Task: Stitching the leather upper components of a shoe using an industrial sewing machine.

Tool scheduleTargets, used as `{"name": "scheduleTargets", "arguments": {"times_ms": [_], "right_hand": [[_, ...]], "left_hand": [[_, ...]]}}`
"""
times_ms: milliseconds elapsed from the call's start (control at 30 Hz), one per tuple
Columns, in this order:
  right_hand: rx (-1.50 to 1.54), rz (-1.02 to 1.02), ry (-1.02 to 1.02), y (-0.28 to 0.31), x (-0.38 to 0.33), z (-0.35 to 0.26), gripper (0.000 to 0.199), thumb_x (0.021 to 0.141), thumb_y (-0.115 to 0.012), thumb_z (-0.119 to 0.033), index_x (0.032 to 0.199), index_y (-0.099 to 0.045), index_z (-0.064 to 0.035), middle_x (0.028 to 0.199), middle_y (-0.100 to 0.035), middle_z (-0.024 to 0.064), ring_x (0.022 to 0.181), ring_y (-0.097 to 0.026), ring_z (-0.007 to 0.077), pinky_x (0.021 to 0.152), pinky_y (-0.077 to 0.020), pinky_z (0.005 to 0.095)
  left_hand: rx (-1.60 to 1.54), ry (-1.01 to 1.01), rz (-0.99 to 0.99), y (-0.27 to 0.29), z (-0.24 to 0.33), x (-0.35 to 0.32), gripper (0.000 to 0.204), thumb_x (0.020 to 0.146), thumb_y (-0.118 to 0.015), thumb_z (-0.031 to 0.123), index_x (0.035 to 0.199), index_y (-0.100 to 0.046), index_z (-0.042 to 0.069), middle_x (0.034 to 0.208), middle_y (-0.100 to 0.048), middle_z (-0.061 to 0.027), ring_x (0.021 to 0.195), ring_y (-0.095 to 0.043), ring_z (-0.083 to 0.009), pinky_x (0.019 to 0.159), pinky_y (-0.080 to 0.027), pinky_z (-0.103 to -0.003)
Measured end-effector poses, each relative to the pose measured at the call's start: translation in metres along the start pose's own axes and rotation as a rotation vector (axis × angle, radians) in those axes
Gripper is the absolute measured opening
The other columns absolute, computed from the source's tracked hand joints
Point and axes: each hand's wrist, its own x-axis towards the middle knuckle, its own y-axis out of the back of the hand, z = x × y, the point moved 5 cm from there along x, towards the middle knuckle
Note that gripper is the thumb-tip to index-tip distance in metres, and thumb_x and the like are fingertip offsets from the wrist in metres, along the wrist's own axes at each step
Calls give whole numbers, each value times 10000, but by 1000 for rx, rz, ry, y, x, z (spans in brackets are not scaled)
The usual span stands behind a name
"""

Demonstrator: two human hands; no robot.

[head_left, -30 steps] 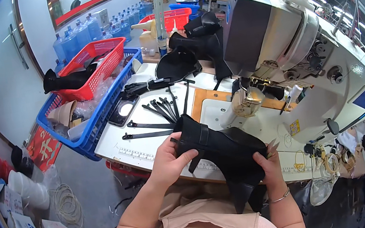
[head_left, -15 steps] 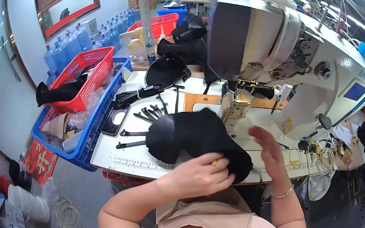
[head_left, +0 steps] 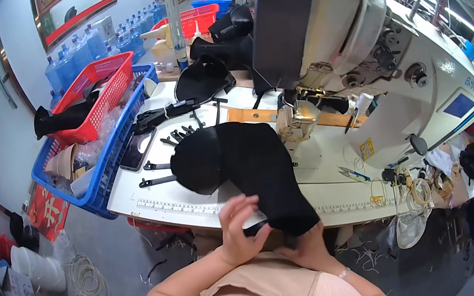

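Black boot-shaped piece [head_left: 266, 171], bent, over white tabletop [head_left: 160, 193], rounded end left, other end near front edge

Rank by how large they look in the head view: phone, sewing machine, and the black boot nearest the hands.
1. Sewing machine
2. Boot
3. Phone
The gaps in this view are clear, though nearness may enlarge the boot.

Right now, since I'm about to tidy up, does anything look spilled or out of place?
Yes: pale scraps litter the floor at right, below the table, like dropped offcuts. At left, a black boot-shaped piece overhangs the red basket, not fully inside. I see no damage on the black workpiece.
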Motion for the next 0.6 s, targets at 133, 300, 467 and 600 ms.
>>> {"name": "scheduleTargets", "arguments": {"times_ms": [133, 300, 467, 600], "right_hand": [[653, 153, -170, -21, 22, 1, 355, 768, -677, -150, 1099, -594, -52, 1098, -593, 165, 1049, -552, 354, 880, -432, 431], [991, -121, -602, -31, 23, 41, 372, 746, -575, 40, 1115, -590, -7, 1066, -628, 160, 976, -615, 279, 814, -484, 361], [363, 293, 95, 46, 41, 31, 272, 798, -567, 39, 1067, -604, 9, 862, -667, 165, 743, -676, 208, 606, -539, 302], [969, -208, -598, 15, 39, 34, 250, 820, -619, -49, 1053, -585, 36, 854, -666, 164, 670, -667, 224, 569, -531, 298]], "left_hand": [[136, 306, -292, -23, -4, 1, 632, 652, -768, 42, 1197, -449, 9, 1229, -433, -187, 1114, -467, -302, 876, -469, -348], [-130, 539, -585, -17, -8, -25, 438, 791, -694, 112, 1193, -530, 51, 900, -628, -101, 683, -623, -218, 677, -510, -296], [-461, 893, -541, -4, -22, -42, 436, 815, -659, 97, 1210, -489, 24, 1051, -571, -126, 987, -612, -213, 808, -498, -286], [-87, 425, -713, -34, 4, -27, 555, 815, -688, 121, 1277, -403, 4, 1068, -569, -162, 993, -593, -201, 803, -497, -305]]}}
